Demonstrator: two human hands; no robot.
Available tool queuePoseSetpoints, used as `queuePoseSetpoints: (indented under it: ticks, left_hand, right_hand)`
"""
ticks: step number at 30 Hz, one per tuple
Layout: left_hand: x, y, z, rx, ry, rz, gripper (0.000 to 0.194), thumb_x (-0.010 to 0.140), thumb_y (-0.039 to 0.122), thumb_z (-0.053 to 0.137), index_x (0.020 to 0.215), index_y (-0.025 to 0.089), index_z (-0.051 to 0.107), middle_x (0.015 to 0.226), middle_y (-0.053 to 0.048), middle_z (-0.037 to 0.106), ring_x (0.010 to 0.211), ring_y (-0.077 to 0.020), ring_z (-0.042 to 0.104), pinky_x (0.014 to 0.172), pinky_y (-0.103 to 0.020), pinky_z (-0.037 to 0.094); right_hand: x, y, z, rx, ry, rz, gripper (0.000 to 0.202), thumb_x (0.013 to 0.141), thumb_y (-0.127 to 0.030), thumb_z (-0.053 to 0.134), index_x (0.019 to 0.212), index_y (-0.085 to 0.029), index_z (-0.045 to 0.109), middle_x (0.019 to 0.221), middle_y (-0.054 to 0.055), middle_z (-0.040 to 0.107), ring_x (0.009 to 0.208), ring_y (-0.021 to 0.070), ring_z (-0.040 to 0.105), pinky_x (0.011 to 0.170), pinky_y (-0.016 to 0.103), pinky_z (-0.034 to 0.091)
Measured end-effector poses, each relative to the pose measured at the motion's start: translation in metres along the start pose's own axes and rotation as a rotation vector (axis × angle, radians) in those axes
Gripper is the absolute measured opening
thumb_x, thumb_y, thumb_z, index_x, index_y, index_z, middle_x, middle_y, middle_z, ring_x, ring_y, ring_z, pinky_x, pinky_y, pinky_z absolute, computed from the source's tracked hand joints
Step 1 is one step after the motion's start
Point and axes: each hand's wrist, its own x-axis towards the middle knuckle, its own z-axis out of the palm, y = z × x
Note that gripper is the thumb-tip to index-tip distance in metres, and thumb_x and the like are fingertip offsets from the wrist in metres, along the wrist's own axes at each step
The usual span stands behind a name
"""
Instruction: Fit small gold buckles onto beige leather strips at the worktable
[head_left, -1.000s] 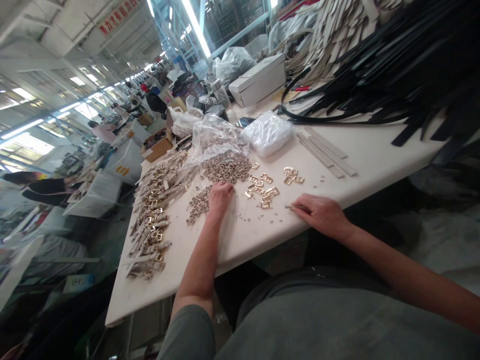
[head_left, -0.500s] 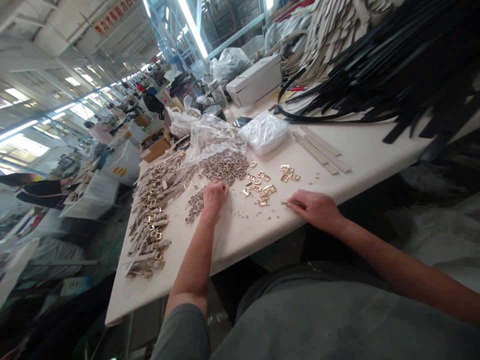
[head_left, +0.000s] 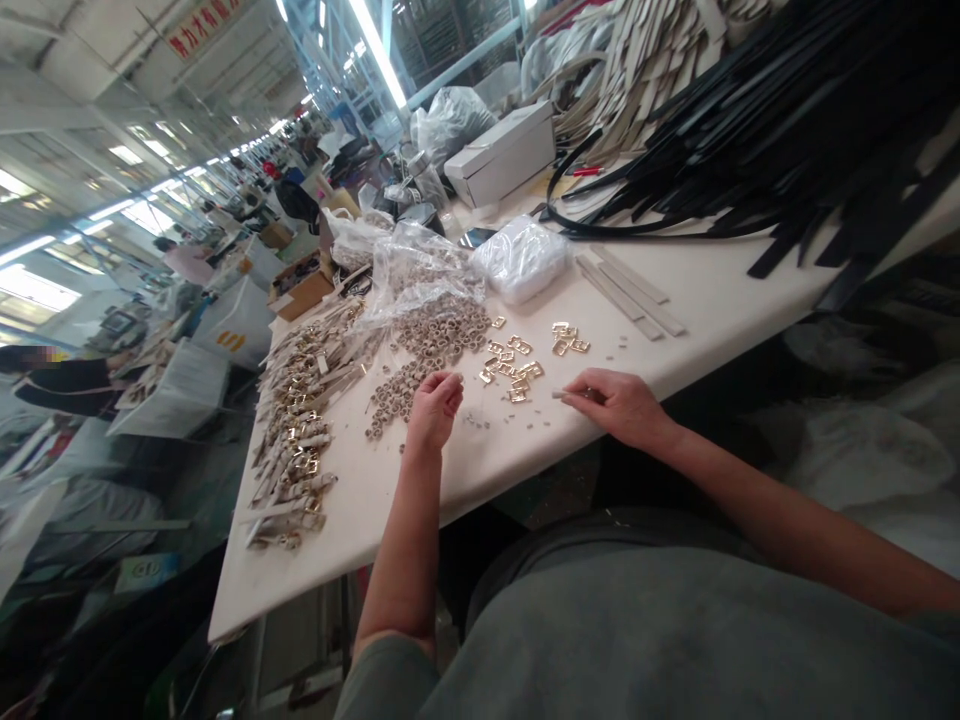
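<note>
My left hand point(head_left: 435, 412) is closed in a pinch above the table, just right of a spread of small beige rings point(head_left: 397, 395). Whatever sits between its fingertips is too small to make out. Near the table's front edge, my right hand point(head_left: 619, 405) is closed on a beige strip point(head_left: 559, 394), whose short end pokes out to the left of the fingers. Between and beyond the two hands lie gold buckles point(head_left: 517, 372), with a smaller group of buckles point(head_left: 568, 339) to their right. Tiny grey bits point(head_left: 480, 422) are scattered in front of them.
Beige straps with gold buckles point(head_left: 300, 400) are heaped along the table's left side. Behind the rings are a clear plastic bag point(head_left: 420, 265), a white wrapped packet point(head_left: 521, 260) and a white box point(head_left: 501, 155). Loose strips point(head_left: 630, 290) and black straps point(head_left: 750, 140) lie right. A person point(head_left: 60, 380) stands left.
My left hand has lifted off the ring pile and moved slightly right, fingers still pinched. My right hand stays near the table edge with the strip. The whole view has shifted slightly.
</note>
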Motion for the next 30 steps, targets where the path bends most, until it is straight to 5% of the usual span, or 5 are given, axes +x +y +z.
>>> queuePoseSetpoints:
  ticks: [6, 13, 17, 25, 30]
  left_hand:
    - [-0.054, -0.006, 0.02, -0.347, 0.015, -0.13, 0.032, 0.062, 0.022, 0.088, 0.085, 0.019, 0.066, 0.068, 0.005, 0.064, 0.054, -0.0016, 0.059, 0.052, -0.008, 0.046]
    - [-0.083, -0.013, 0.035, -0.347, 0.041, -0.173, 0.025, 0.071, 0.023, 0.083, 0.084, 0.018, 0.064, 0.077, 0.001, 0.071, 0.065, -0.0075, 0.068, 0.054, -0.012, 0.049]
    - [-0.086, -0.021, 0.039, -0.315, -0.004, -0.1, 0.028, 0.068, 0.028, 0.085, 0.081, 0.019, 0.062, 0.076, 0.003, 0.067, 0.063, -0.0055, 0.063, 0.053, -0.012, 0.045]
    - [-0.09, -0.025, 0.043, -0.134, -0.045, 0.079, 0.034, 0.07, 0.037, 0.08, 0.099, 0.022, 0.07, 0.075, 0.002, 0.064, 0.062, -0.0071, 0.056, 0.059, -0.018, 0.046]
    - [-0.095, -0.026, 0.044, -0.066, -0.092, 0.146, 0.019, 0.077, 0.036, 0.073, 0.089, 0.021, 0.071, 0.07, 0.002, 0.06, 0.059, -0.0076, 0.052, 0.056, -0.019, 0.043]
  right_hand:
    - [0.005, -0.04, -0.001, 0.078, 0.043, -0.154, 0.015, 0.091, -0.031, 0.064, 0.084, -0.02, 0.069, 0.074, 0.001, 0.067, 0.06, 0.0126, 0.056, 0.057, 0.025, 0.04]
    - [0.017, -0.076, 0.004, -0.03, 0.074, -0.305, 0.016, 0.094, -0.028, 0.06, 0.084, -0.02, 0.068, 0.078, 0.003, 0.069, 0.069, 0.0146, 0.062, 0.063, 0.025, 0.041]
    - [0.014, -0.087, 0.005, -0.021, 0.011, -0.258, 0.022, 0.096, -0.031, 0.055, 0.083, -0.02, 0.069, 0.078, 0.004, 0.069, 0.07, 0.0147, 0.061, 0.065, 0.025, 0.041]
    - [0.002, -0.096, 0.008, 0.4, -0.232, -0.014, 0.017, 0.086, -0.032, 0.067, 0.075, -0.018, 0.067, 0.066, -0.001, 0.063, 0.062, 0.0117, 0.053, 0.059, 0.024, 0.038]
    - [0.005, -0.095, 0.007, 0.541, -0.278, 0.135, 0.019, 0.083, -0.032, 0.067, 0.073, -0.016, 0.066, 0.066, -0.001, 0.064, 0.062, 0.0121, 0.054, 0.059, 0.024, 0.04]
